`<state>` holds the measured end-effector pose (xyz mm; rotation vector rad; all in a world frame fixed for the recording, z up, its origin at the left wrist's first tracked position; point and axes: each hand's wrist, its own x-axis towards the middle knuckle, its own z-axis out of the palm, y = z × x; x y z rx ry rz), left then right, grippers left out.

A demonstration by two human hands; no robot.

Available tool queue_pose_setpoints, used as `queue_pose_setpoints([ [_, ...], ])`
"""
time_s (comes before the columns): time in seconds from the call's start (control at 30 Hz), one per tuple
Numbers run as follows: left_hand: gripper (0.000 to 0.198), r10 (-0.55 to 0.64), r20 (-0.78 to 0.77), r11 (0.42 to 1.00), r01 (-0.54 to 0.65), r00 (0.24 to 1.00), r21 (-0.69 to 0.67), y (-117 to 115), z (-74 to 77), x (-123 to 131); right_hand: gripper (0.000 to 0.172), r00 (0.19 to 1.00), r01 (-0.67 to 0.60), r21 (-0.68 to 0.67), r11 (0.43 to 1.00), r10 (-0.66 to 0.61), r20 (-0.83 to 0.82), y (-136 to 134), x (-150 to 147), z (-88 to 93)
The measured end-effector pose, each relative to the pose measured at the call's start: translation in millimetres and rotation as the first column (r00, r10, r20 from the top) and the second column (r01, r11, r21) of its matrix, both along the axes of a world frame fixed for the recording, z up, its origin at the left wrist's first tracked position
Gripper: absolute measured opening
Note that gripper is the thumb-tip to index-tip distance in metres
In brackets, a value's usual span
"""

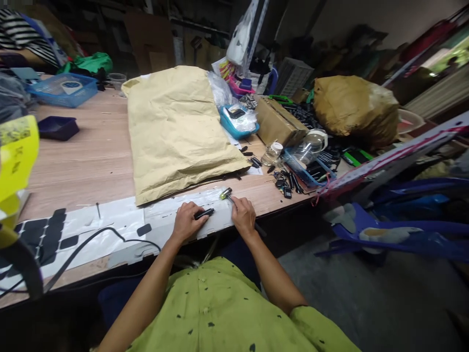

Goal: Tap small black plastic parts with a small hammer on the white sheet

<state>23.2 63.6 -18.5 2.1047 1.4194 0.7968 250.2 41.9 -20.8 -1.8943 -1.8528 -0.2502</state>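
My left hand is closed around a short black cylindrical piece, holding it low over the white sheet at the table's front edge. What the piece is, I cannot tell. My right hand grips a small hammer. Its double-ended head, dark with a yellowish part, is just beyond my fingers, and the dark end of its handle sticks out behind my hand. Under both hands lies the white sheet. A large beige padded envelope rests right beyond them.
Black pads and a dark cable lie to the left. A yellow label hangs close at the left edge. On the right are a carton, a blue basket with a clear jar, and several small black parts.
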Motion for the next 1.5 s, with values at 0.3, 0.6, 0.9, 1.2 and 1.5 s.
queue_pose_setpoints([
  [0.3, 0.014, -0.346, -0.099, 0.937, 0.349, 0.933, 0.006, -24.3, 5.3, -21.6, 0.038, 0.991, 0.05, 0.009, 0.999, -0.051, 0.125, -0.9, -10.1, -11.0],
  [0.6, 0.022, -0.334, -0.385, 0.93, 0.367, 0.86, 0.014, -67.4, 12.0, -23.4, 0.038, 0.997, 0.029, -0.008, 1.0, -0.028, 0.066, -3.3, -8.1, -6.7],
  [0.9, 0.012, -0.355, -0.3, 0.932, 0.361, 0.885, -0.037, -66.8, 15.9, -26.0, 0.038, 0.996, 0.036, 0.016, 0.999, -0.037, 0.08, -3.7, -9.9, -6.5],
  [1.2, 0.025, -0.086, 0.017, 0.992, 0.088, 0.996, -0.096, 16.7, 49.4, 11.3, 0.037, 0.999, 0.005, 0.009, 1.0, -0.006, 0.044, -5.1, -9.9, -8.2],
  [1.5, 0.028, 0.053, -0.341, 0.982, -0.111, 0.938, -0.153, 106.5, 72.2, 98.4, 0.037, 0.997, 0.005, -0.035, 0.999, -0.003, 0.073, -6.2, -18.6, -6.5],
])
